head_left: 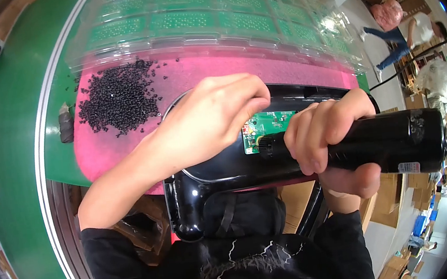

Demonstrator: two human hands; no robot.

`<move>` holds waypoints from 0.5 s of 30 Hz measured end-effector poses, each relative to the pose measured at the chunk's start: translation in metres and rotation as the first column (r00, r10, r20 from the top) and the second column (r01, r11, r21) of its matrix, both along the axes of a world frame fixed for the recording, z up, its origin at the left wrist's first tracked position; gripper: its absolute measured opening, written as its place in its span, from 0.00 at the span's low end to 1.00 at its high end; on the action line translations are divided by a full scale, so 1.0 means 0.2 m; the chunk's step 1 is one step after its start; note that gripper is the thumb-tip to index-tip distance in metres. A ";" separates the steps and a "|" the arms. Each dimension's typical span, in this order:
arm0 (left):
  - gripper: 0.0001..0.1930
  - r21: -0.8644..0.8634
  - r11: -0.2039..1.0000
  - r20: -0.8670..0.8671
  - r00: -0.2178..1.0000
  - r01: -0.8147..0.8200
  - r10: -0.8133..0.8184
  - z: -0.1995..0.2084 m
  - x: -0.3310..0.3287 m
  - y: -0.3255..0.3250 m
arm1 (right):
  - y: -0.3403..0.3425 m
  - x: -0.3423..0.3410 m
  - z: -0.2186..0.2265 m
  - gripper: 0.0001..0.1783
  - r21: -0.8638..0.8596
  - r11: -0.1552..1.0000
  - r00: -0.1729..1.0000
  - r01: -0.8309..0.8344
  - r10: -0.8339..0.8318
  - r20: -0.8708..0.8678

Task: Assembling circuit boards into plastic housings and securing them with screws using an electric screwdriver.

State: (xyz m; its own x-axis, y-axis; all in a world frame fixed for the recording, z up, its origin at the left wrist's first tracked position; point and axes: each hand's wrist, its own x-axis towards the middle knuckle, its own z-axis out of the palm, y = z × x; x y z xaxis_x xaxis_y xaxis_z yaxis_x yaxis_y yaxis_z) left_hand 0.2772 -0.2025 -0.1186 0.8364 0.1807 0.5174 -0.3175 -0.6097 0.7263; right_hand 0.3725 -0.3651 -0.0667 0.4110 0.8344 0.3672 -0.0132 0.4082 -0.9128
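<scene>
My right hand is wrapped around a black electric screwdriver, which lies nearly level with its tip end pointing left. That tip end is over the edge of a green circuit board set in a glossy black plastic housing. Above the housing, just left of the board, my left hand has its fingers curled and pinched together. Whatever those fingers hold, if anything, is hidden. A heap of small black screws sits beyond my left forearm.
A pink mat covers part of the green table. Clear plastic trays stretch across the back. A dark roll stands left of the mat. At far right a person is walking, near cardboard boxes.
</scene>
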 end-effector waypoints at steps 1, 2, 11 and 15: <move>0.05 -0.034 0.999 -0.026 0.999 0.020 -0.021 -0.01 0.00 0.00 | 0.00 -0.01 0.00 0.32 -0.031 1.000 1.000 -0.002 0.002 -0.011; 0.05 -0.031 0.999 -0.027 1.000 0.012 -0.013 0.00 -0.01 -0.01 | 0.00 -0.02 0.00 0.32 -0.062 0.998 1.000 -0.007 0.006 -0.022; 0.08 0.080 0.991 -0.245 0.966 0.104 -0.082 0.01 -0.04 0.01 | -0.01 0.02 0.06 0.35 -0.263 0.964 0.996 -0.047 0.067 0.067; 0.09 0.243 0.948 -0.359 0.927 0.205 -0.108 0.00 -0.04 0.02 | 0.02 0.04 0.02 0.33 0.218 0.974 0.998 -0.062 0.061 0.010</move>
